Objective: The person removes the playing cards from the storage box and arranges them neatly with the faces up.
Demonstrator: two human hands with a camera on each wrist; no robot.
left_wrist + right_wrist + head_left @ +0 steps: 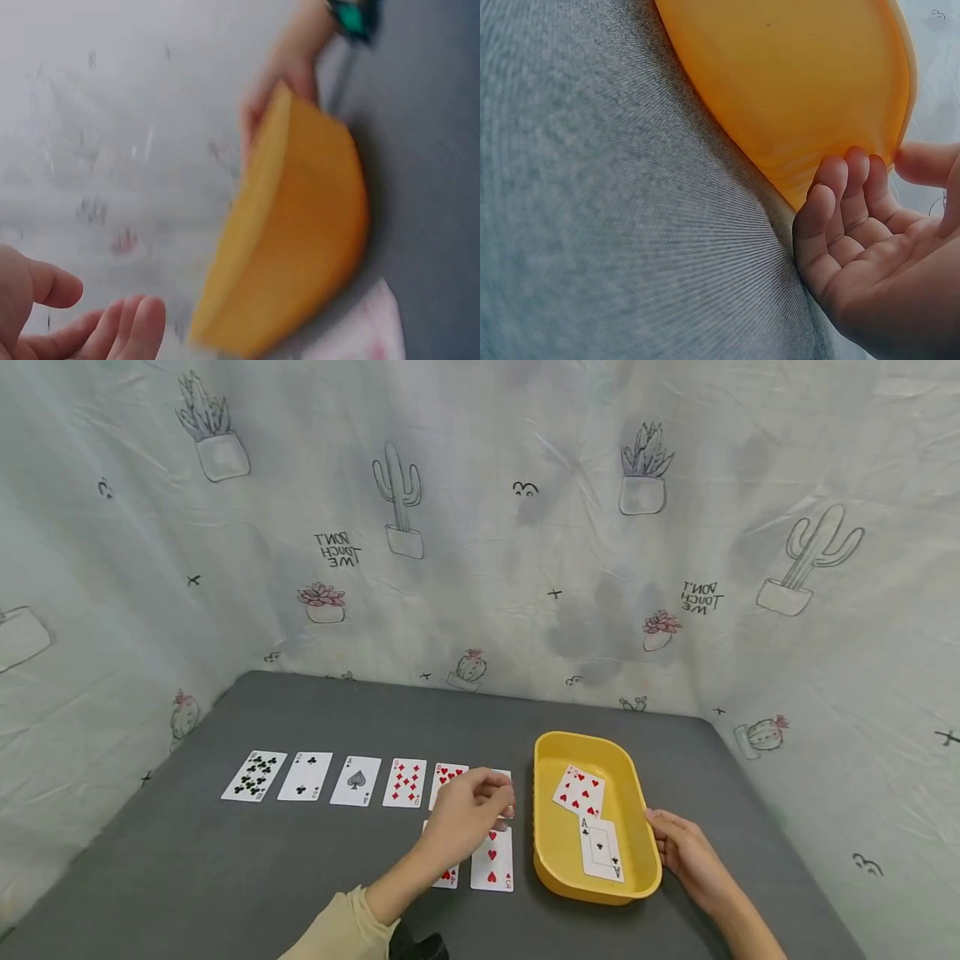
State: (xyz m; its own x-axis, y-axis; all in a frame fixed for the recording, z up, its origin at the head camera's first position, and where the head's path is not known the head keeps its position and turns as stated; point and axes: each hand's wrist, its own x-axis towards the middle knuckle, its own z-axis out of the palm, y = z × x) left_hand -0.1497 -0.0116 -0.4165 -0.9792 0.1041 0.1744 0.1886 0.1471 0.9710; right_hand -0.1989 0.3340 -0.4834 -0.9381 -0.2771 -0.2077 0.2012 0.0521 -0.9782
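My left hand (471, 810) hovers over the right end of the laid-out playing cards, fingers loosely bent. In the left wrist view, thumb and fingers stand apart with nothing between them. Beneath it, a three of hearts (492, 864) shows, and a hearts card (447, 878) peeks out beside the forearm. The yellow tray (551, 881) stands to the right, holding a hearts card (579, 791) and an ace of clubs (602, 852). My right hand (693, 860) holds the tray's right side; its fingers (832, 176) touch the outer wall, with the thumb at the rim.
Face-up cards run leftward in a row: an ace of spades (356, 781), a two of clubs (304, 776), a many-pip clubs card (254, 776) and a diamonds card (405, 783). A hearts card (447, 771) is partly covered. Behind the grey table (225, 877) hangs a cactus-print curtain (480, 527).
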